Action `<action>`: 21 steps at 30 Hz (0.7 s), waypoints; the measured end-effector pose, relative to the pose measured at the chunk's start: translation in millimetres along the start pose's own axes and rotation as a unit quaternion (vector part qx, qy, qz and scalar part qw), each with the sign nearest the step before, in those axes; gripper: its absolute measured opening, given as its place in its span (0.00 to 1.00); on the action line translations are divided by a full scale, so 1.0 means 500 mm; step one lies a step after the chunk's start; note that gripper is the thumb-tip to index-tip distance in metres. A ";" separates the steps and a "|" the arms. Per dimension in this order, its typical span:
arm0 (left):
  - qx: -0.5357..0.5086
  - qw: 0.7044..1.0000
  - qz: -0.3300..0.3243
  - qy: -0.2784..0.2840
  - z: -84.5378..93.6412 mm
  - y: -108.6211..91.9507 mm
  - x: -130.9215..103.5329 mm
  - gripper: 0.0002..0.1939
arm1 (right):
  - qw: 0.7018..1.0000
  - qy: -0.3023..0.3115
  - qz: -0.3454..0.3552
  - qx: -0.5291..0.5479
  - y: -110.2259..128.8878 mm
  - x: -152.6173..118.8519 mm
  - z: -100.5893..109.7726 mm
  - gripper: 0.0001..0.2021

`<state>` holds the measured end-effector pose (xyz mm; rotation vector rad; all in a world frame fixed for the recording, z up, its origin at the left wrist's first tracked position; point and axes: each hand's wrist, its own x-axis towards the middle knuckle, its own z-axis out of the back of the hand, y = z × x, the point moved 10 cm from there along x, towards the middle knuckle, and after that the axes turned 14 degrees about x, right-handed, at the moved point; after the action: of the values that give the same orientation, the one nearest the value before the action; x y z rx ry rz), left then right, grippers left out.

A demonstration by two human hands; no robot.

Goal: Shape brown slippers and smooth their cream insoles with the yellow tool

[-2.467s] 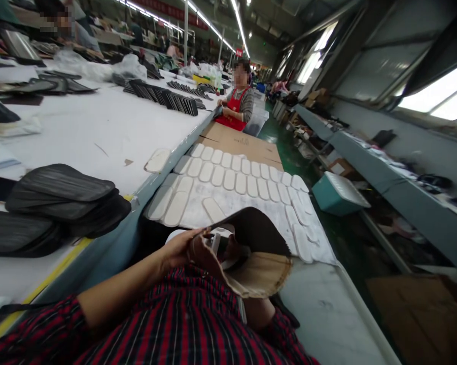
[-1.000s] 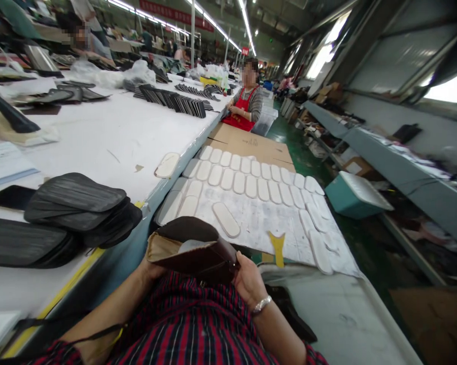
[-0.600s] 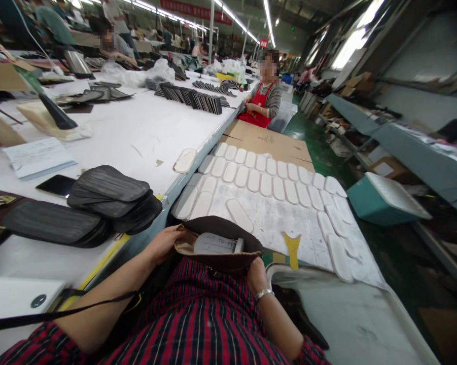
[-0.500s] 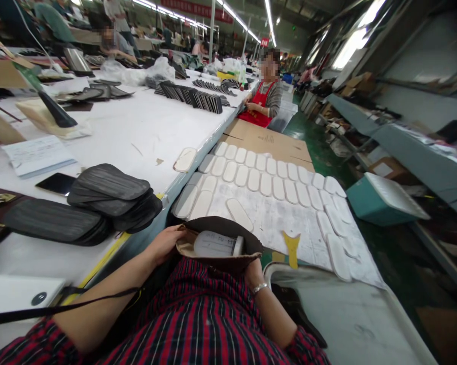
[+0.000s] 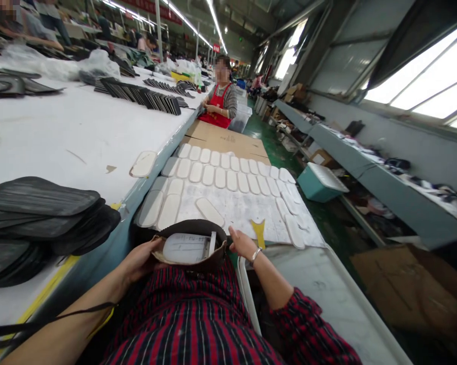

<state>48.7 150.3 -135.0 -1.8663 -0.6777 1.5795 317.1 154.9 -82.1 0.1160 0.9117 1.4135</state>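
Note:
Against the striped shirt, a dark brown bag [image 5: 198,228] stands with its mouth open toward me. Inside lies a translucent rounded plate [image 5: 184,247] with handwriting on it and a white bar [image 5: 212,243] upright at its right end. My left hand [image 5: 142,261] is closed on the bag's left edge. Just right of the bag, my right hand [image 5: 244,245] has its thumb and fingers apart, with nothing visible in them. Beyond the bag, several white oval pieces [image 5: 208,174] lie in rows on a pale sheet [image 5: 236,205]. A yellow forked piece [image 5: 258,233] rests at its near edge.
Stacked dark rounded panels [image 5: 41,203] sit on the white table [image 5: 87,126] to the left. A pale bin [image 5: 289,268] stands at right front. Further off are a cardboard sheet [image 5: 228,139], a person in a red apron [image 5: 216,109], a teal box [image 5: 319,182] and a carton [image 5: 407,284].
My right hand has come off the bag's right edge, and its fingers have spread. The left hand keeps its hold. My view has turned to the right.

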 end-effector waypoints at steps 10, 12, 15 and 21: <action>-0.079 0.995 -0.015 0.061 -0.023 0.023 0.006 0.15 | 0.971 0.140 -0.102 0.166 0.122 -0.039 -0.026 0.38; -0.078 0.995 -0.032 0.055 -0.025 0.019 0.005 0.15 | 0.979 0.134 -0.089 0.126 0.139 -0.027 -0.029 0.33; -0.066 0.995 -0.069 0.042 -0.027 0.011 0.005 0.17 | 0.986 0.117 -0.100 0.067 0.156 -0.013 -0.031 0.23; 0.017 0.992 -0.120 0.035 -0.022 0.006 0.022 0.19 | 0.987 0.101 -0.106 0.067 0.132 -0.020 -0.010 0.13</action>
<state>61.4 154.8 -143.4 -1.7341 -0.8055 1.3565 263.0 158.0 -42.6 -0.0250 1.1527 1.1813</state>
